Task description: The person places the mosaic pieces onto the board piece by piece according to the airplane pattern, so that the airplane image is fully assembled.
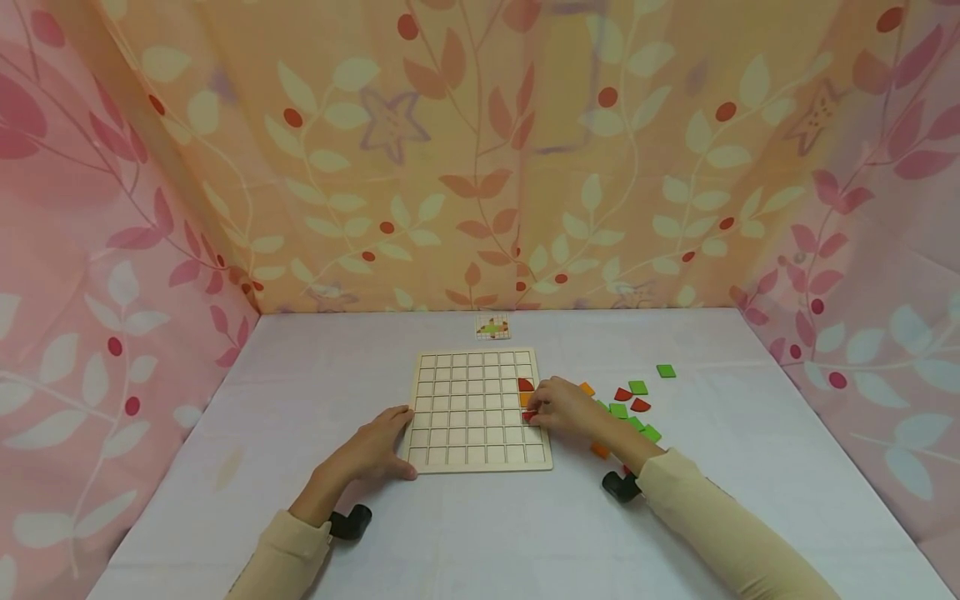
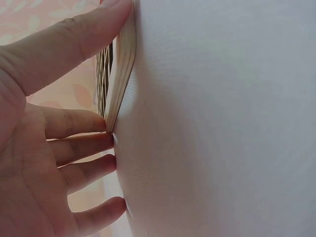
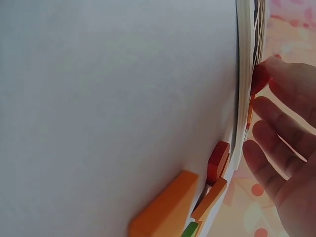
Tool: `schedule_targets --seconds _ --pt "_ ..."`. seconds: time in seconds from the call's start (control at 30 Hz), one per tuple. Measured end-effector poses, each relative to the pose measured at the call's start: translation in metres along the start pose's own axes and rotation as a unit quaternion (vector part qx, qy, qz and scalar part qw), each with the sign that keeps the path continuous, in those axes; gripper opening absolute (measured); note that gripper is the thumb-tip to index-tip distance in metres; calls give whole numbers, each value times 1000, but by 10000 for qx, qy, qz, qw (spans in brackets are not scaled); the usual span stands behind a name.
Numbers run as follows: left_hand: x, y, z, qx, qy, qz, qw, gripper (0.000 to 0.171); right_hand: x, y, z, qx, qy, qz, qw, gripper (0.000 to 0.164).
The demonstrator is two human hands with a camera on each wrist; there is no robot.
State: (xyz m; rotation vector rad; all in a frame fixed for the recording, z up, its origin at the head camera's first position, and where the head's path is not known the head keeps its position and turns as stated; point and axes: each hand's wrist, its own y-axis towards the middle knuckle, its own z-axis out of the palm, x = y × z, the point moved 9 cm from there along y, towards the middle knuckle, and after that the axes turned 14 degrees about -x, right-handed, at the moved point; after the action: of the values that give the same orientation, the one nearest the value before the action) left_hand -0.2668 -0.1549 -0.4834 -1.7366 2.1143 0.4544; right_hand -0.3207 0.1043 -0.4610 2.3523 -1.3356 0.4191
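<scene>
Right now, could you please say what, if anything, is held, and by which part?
The right hand pinches a red piece by its edge; the left hand only touches the board.

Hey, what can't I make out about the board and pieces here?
- Pattern card: head view, too small to read exactly.
- Red piece in the right hand: head view, partly covered by that hand.
- Lower red tile: head view, partly behind the arm.
- Green tile: right wrist view, cut by bottom edge.
</scene>
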Motion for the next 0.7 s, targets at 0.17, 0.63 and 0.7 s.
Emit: schedule_targets --seconds 0.17,0.63,0.7 --pt "0 0 0 0 28 5 10000 97 1 0 -3 -97 -113 -37 9999 6" --pt "-2 0 -1 9 -17 44 10000 96 3 1 2 -1 -462 153 9988 18" --pt "-2 0 -1 20 -35 33 10000 96 5 2 2 -51 -509 71 9987 17"
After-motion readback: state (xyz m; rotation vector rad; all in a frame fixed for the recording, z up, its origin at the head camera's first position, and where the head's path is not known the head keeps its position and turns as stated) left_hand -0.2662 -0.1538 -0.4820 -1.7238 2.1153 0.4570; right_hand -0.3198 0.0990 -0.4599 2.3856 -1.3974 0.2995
